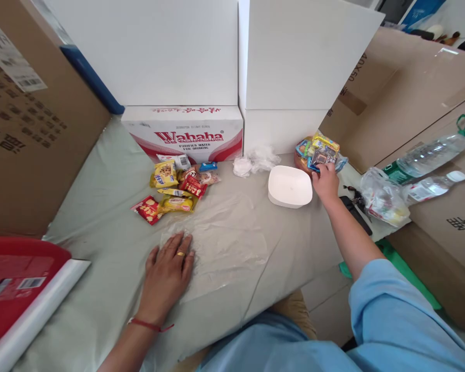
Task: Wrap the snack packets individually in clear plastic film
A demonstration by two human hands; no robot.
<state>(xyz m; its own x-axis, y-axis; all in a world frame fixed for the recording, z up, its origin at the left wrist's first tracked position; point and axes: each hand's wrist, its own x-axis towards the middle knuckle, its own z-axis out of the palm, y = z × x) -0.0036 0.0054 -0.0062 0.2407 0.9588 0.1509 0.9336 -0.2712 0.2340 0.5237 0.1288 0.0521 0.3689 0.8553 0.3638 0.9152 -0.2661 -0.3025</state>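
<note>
My left hand [169, 274] lies palm down with fingers stretched out, pressing on the left part of a thin clear plastic bag [232, 248] spread flat on the table. At the back right, my right hand [326, 182] has its fingers bent around the edge of a dark snack packet [324, 156], whose lower part they hide. That packet rests on a heap of colourful snack packets in a round brown bowl [302, 163]. A white plastic container [290, 187] stands just left of this hand. Several wrapped snacks [178, 188] form a pile beyond my left hand.
A Wahaba-style white and red water carton [189, 132] and white panels [287, 57] border the back. Crumpled plastic [259, 159] lies before them. At right are a phone [355, 214], bottles [430, 155] and a bag [383, 196]; at left, a red bin [23, 258] and white roll [42, 310].
</note>
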